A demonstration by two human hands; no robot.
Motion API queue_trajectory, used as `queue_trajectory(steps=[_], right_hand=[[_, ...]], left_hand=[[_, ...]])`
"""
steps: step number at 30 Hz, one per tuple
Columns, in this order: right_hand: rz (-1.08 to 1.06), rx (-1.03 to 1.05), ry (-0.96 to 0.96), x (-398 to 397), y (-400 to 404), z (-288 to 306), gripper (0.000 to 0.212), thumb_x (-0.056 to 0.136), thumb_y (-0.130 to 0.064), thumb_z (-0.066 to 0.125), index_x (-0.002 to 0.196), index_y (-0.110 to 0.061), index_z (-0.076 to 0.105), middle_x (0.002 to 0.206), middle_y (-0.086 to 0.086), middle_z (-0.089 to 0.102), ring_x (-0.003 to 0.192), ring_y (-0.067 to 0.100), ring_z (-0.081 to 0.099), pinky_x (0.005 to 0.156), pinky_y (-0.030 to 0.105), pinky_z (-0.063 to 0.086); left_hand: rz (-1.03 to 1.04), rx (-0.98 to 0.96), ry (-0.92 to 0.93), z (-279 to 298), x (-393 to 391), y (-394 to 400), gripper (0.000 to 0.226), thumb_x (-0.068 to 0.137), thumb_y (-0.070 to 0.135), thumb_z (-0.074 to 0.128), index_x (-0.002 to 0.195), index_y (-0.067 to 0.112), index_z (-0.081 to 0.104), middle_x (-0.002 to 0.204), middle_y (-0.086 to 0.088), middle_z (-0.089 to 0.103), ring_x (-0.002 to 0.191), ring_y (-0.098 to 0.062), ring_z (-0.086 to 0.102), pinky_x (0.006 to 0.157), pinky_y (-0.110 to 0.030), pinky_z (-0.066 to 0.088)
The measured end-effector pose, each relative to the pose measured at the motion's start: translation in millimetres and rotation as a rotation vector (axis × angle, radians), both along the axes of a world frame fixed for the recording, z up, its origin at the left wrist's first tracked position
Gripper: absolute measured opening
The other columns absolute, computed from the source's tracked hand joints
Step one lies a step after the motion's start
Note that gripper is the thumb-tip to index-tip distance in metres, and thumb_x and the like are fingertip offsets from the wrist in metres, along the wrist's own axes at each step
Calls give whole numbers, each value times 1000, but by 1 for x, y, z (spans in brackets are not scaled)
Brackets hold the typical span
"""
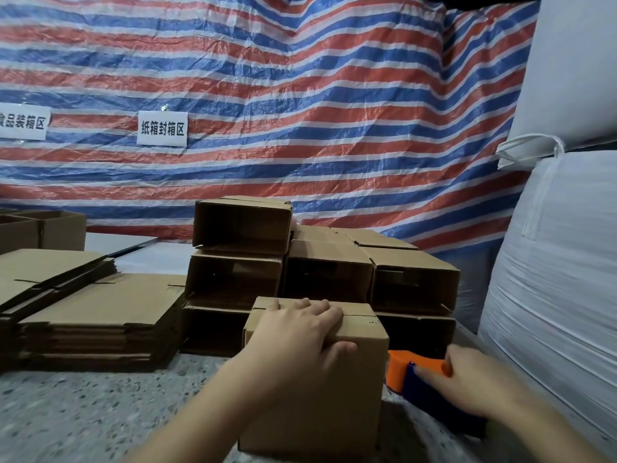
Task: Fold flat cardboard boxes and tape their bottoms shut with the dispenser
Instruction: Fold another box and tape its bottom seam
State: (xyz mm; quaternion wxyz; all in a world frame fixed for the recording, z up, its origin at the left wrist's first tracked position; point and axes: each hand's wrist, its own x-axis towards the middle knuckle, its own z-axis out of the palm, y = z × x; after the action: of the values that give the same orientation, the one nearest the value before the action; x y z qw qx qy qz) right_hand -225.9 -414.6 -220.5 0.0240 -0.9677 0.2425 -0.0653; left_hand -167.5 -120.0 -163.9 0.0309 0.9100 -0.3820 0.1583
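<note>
A folded-up cardboard box (317, 396) stands on the speckled table in front of me, its closed flaps facing up. My left hand (297, 332) lies flat on top, fingers spread over the flap seam, thumb on the right side. To the right of the box lies the orange and dark blue tape dispenser (414, 372). My right hand (467, 385) grips it from above, fingers curled round its body.
Behind the box is a pile of assembled boxes (320, 265), open sides facing me. A stack of flat cardboard blanks (86, 305) lies at the left. Big white sacks (554, 279) rise at the right. A striped tarp (267, 95) with paper signs hangs behind.
</note>
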Motion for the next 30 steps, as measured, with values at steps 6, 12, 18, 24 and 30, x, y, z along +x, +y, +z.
queue_trajectory(steps=[6, 12, 18, 24, 30], right_hand=[[34, -20, 19, -2, 3, -20, 49, 79, -81, 52, 87, -33, 56, 85, -11, 63, 78, 1, 60, 73, 22, 52], [46, -70, -10, 0, 4, -24, 48, 84, -77, 52, 86, -29, 58, 82, -8, 64, 73, 2, 60, 60, 20, 44], [62, 298, -360, 1, 11, 17, 58, 83, -75, 52, 74, -19, 67, 62, -1, 70, 55, 9, 66, 55, 28, 50], [353, 903, -669, 0, 50, 127, 75, 60, -79, 64, 87, -9, 74, 72, 5, 76, 58, 14, 71, 61, 31, 49], [532, 1141, -359, 31, 87, 174, 68, 76, -71, 63, 110, -13, 69, 87, 8, 71, 71, 21, 68, 64, 34, 58]], left_hand=[[-8, -25, -14, -2, 0, -1, 62, 96, 68, 25, 150, 37, 26, 160, 10, 27, 148, -17, 23, 118, -49, 22], [-5, 10, 3, 3, 1, -1, 64, 96, 67, 26, 153, 37, 22, 162, 9, 25, 149, -18, 22, 118, -47, 23], [1, 31, 11, 4, 0, -1, 68, 96, 67, 26, 155, 35, 16, 163, 8, 21, 150, -19, 20, 119, -47, 24], [-7, 12, -16, 1, 5, 0, 71, 94, 70, 26, 154, 32, 22, 161, 10, 24, 148, -15, 22, 118, -44, 24], [-16, -12, -17, 2, 8, 2, 76, 92, 75, 25, 153, 31, 26, 159, 9, 30, 147, -15, 26, 117, -41, 24]])
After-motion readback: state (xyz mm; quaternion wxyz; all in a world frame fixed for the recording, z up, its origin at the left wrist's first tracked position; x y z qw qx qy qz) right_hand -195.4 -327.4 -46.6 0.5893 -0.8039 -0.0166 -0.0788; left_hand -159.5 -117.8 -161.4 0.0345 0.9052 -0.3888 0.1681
